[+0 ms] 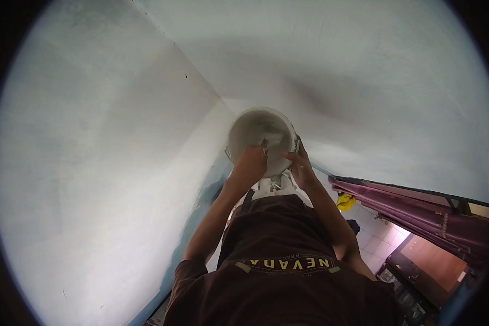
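Note:
A round white bucket (235, 130) is held up in front of my body, close to the corner of two pale walls. My right hand (303, 168) grips its right rim, the thumb over the edge and the fingers outside. Over the near left part of the opening, my left hand (251, 164) is closed on a small tool smeared with whitish paint (264, 143), which points into the bucket. Its working end is too blurred to tell its kind. Whitish material (274, 136) shows inside the bucket.
Pale walls (119, 136) meet just beyond the bucket; a blue band (187, 233) shows low on the left one. To the right hangs a purple curtain (407, 206). Below lie a tiled floor (372, 239), a yellow cloth-like item (346, 201) and brown furniture (432, 266).

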Action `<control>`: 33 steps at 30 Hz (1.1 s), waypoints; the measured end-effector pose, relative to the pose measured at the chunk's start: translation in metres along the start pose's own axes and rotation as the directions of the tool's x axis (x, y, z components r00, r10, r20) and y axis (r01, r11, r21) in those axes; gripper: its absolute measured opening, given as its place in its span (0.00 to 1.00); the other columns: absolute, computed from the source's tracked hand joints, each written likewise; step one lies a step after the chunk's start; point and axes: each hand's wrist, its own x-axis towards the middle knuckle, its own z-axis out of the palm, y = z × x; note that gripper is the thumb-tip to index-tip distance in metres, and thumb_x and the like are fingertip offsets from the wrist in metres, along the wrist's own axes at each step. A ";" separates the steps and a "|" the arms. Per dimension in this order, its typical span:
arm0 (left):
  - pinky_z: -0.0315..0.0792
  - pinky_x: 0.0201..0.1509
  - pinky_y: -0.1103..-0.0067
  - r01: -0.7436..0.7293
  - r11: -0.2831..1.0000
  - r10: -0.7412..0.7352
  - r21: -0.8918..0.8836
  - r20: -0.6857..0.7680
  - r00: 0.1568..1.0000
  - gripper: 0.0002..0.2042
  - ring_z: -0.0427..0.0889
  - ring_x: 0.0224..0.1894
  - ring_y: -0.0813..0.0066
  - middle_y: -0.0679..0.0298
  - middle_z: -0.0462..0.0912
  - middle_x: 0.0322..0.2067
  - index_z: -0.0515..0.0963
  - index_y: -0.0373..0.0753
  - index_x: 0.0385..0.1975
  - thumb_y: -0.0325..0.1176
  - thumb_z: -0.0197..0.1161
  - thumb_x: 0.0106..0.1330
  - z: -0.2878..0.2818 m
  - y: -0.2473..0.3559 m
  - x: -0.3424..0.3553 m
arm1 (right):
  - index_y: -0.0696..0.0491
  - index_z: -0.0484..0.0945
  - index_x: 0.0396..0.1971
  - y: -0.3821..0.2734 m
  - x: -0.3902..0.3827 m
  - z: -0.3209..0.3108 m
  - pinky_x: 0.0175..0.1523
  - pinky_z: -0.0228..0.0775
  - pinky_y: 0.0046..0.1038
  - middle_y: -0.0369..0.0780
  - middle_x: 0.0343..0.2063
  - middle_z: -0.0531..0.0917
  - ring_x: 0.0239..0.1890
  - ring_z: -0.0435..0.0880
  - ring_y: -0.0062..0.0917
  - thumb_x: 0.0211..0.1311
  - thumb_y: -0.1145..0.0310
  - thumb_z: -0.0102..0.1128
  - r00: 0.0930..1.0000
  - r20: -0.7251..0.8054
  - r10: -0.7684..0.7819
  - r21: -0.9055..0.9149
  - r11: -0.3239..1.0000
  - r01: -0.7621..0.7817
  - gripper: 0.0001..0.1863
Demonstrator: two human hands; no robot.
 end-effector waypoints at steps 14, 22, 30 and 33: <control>0.73 0.32 0.74 0.276 0.791 -0.242 -0.547 0.136 0.961 0.14 0.80 0.26 0.74 0.59 0.84 0.27 0.75 0.30 0.45 0.35 0.47 0.78 -0.005 -0.008 -0.001 | 0.49 0.52 0.74 0.006 -0.004 0.007 0.68 0.61 0.35 0.44 0.65 0.65 0.68 0.65 0.34 0.55 0.72 0.64 1.000 -0.012 -0.027 0.001 1.000 0.027 0.46; 0.76 0.43 0.65 -0.004 0.914 0.008 -0.406 0.009 1.000 0.13 0.83 0.38 0.54 0.47 0.82 0.41 0.73 0.27 0.47 0.29 0.53 0.68 0.035 -0.061 0.007 | 0.53 0.53 0.72 0.005 -0.009 0.009 0.71 0.58 0.36 0.44 0.64 0.66 0.68 0.65 0.33 0.55 0.71 0.61 1.000 -0.008 -0.020 0.006 1.000 0.020 0.43; 0.75 0.50 0.56 0.119 0.992 -0.120 -0.038 -0.024 0.993 0.16 0.82 0.48 0.44 0.37 0.77 0.53 0.75 0.26 0.51 0.28 0.51 0.67 -0.008 -0.012 -0.006 | 0.50 0.54 0.74 0.006 -0.008 0.003 0.71 0.58 0.35 0.44 0.65 0.66 0.68 0.65 0.34 0.54 0.71 0.65 0.988 0.041 -0.151 -0.081 0.985 0.154 0.46; 0.75 0.50 0.56 0.044 0.998 -0.045 0.039 0.037 0.998 0.20 0.82 0.47 0.42 0.38 0.78 0.50 0.73 0.28 0.57 0.27 0.52 0.66 0.015 -0.009 -0.006 | 0.49 0.53 0.74 0.003 -0.006 0.008 0.71 0.58 0.35 0.44 0.65 0.66 0.68 0.65 0.34 0.53 0.71 0.67 0.981 0.067 -0.184 -0.195 0.961 0.194 0.48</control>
